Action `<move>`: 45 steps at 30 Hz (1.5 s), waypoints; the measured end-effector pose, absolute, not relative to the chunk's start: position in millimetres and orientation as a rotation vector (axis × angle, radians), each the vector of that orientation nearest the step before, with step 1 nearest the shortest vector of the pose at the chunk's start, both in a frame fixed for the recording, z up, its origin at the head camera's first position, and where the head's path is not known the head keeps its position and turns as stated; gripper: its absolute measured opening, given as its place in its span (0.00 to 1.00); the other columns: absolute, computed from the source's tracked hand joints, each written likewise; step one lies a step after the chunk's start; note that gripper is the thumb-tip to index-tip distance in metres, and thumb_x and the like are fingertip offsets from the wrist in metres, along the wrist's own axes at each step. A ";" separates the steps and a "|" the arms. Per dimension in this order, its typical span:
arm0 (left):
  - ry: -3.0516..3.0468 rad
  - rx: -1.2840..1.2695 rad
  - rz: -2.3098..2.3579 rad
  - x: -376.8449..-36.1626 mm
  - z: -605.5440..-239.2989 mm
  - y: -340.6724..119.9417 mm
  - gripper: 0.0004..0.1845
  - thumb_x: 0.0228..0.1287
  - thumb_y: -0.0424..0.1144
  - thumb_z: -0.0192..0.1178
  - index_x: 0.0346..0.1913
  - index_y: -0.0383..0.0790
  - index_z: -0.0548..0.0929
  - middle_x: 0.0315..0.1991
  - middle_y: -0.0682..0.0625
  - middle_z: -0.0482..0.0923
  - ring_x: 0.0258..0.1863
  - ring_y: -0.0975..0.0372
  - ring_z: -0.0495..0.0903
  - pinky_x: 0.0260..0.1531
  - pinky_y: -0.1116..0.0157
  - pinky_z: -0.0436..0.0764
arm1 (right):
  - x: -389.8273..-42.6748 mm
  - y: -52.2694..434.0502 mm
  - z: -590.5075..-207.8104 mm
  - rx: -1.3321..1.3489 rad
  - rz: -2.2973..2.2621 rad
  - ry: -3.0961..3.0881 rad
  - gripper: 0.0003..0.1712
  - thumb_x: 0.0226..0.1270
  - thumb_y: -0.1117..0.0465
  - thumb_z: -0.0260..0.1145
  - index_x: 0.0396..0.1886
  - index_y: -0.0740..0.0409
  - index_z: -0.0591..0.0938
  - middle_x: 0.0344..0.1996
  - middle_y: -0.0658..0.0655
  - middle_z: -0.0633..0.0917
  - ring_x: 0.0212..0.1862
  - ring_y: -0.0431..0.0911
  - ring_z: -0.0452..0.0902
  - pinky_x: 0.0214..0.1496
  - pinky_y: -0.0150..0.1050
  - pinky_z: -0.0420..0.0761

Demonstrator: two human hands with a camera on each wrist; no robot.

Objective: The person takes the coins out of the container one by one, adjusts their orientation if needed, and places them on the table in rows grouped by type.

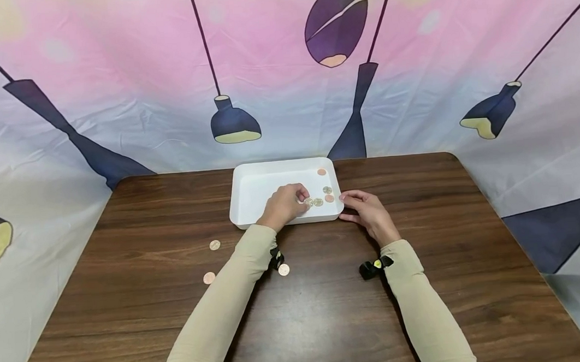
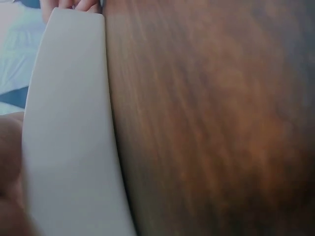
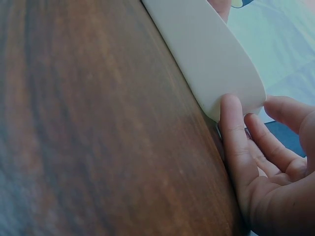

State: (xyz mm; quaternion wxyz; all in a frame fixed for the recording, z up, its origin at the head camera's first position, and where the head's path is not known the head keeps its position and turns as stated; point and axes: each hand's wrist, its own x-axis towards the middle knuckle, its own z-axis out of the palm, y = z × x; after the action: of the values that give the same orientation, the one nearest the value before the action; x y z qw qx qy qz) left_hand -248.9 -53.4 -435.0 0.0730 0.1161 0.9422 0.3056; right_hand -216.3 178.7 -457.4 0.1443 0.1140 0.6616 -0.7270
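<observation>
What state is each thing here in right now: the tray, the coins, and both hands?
white tray: upright on the table, holding several coins.
coins in the tray: lying flat near its right side.
coins on the table: three, loose, lying flat left of the arms.
left hand: inside the tray, fingers curled at a coin.
right hand: fingers resting against the tray's near right corner.

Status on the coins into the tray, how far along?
About halfway. Done: four coins lie in the tray, one at the far right corner and three near the front right. In hand: the left hand is inside the tray by those coins, fingers curled; whether it holds a coin is unclear. The right hand touches the tray's corner. Left: three coins on the table.
</observation>
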 end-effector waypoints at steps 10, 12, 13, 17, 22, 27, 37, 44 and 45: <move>2.906 0.354 0.782 -243.5 -431.6 -51.1 0.08 0.68 0.39 0.72 0.47 0.44 0.91 0.35 0.54 0.86 0.32 0.59 0.82 0.34 0.57 0.81 | -214.7 177.6 -456.7 0.334 -2.099 1.896 0.23 0.81 0.59 0.64 0.68 0.67 0.77 0.62 0.63 0.78 0.54 0.46 0.82 0.51 0.37 0.88; 2.879 0.334 0.834 -243.6 -432.0 -53.2 0.09 0.69 0.40 0.71 0.49 0.44 0.91 0.36 0.53 0.87 0.33 0.60 0.83 0.34 0.58 0.81 | -215.0 177.5 -456.5 0.328 -2.097 1.898 0.23 0.81 0.59 0.64 0.68 0.67 0.77 0.62 0.63 0.78 0.53 0.46 0.82 0.51 0.37 0.88; 2.862 0.328 0.863 -243.8 -432.3 -54.4 0.09 0.71 0.40 0.70 0.50 0.44 0.91 0.37 0.52 0.88 0.33 0.60 0.83 0.34 0.59 0.81 | -215.2 177.6 -456.0 0.327 -2.097 1.900 0.23 0.81 0.59 0.64 0.68 0.67 0.77 0.62 0.63 0.79 0.53 0.45 0.82 0.51 0.37 0.88; 2.796 0.323 0.961 -245.5 -433.4 -59.4 0.09 0.75 0.39 0.64 0.50 0.43 0.91 0.35 0.50 0.88 0.30 0.60 0.80 0.31 0.62 0.77 | -215.7 178.4 -455.3 0.321 -2.093 1.908 0.23 0.81 0.59 0.64 0.68 0.67 0.77 0.61 0.63 0.79 0.53 0.45 0.82 0.52 0.37 0.88; 2.769 0.335 1.010 -247.0 -433.4 -64.0 0.10 0.71 0.33 0.57 0.43 0.43 0.90 0.30 0.51 0.82 0.26 0.60 0.75 0.30 0.64 0.74 | -215.9 178.9 -455.4 0.321 -2.091 1.908 0.23 0.81 0.59 0.64 0.68 0.67 0.77 0.62 0.63 0.79 0.54 0.46 0.82 0.53 0.38 0.88; 2.710 0.408 0.931 -247.5 -429.0 -66.6 0.10 0.69 0.33 0.65 0.50 0.40 0.90 0.42 0.48 0.85 0.41 0.58 0.81 0.46 0.60 0.81 | -215.9 178.4 -456.8 0.321 -2.088 1.907 0.23 0.81 0.59 0.64 0.67 0.67 0.77 0.62 0.63 0.79 0.55 0.46 0.82 0.53 0.39 0.88; 2.531 0.621 0.876 -255.6 -426.0 -81.4 0.14 0.70 0.29 0.67 0.54 0.44 0.92 0.53 0.46 0.86 0.50 0.57 0.81 0.55 0.59 0.81 | -215.7 177.7 -456.2 0.322 -2.090 1.913 0.22 0.81 0.59 0.64 0.67 0.67 0.77 0.60 0.61 0.79 0.52 0.44 0.83 0.52 0.37 0.88; 2.528 0.619 0.833 -257.3 -427.6 -79.0 0.05 0.70 0.29 0.67 0.42 0.40 0.90 0.39 0.49 0.81 0.41 0.59 0.75 0.44 0.65 0.77 | -214.8 177.3 -454.7 0.326 -2.087 1.911 0.22 0.81 0.60 0.64 0.67 0.66 0.77 0.61 0.62 0.79 0.51 0.43 0.83 0.52 0.37 0.88; 2.524 0.612 0.825 -257.2 -427.3 -78.5 0.04 0.71 0.29 0.67 0.42 0.39 0.90 0.37 0.49 0.79 0.40 0.59 0.73 0.42 0.65 0.76 | -214.8 177.3 -454.6 0.325 -2.085 1.910 0.22 0.81 0.60 0.64 0.67 0.66 0.77 0.61 0.62 0.79 0.51 0.43 0.83 0.52 0.37 0.88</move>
State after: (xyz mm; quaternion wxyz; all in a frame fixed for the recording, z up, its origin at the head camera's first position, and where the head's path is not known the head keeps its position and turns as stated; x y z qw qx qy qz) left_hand -257.2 -78.5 -427.3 0.2067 0.2199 0.9063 0.2960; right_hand -214.8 177.3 -454.6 0.1469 0.1131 0.6637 -0.7246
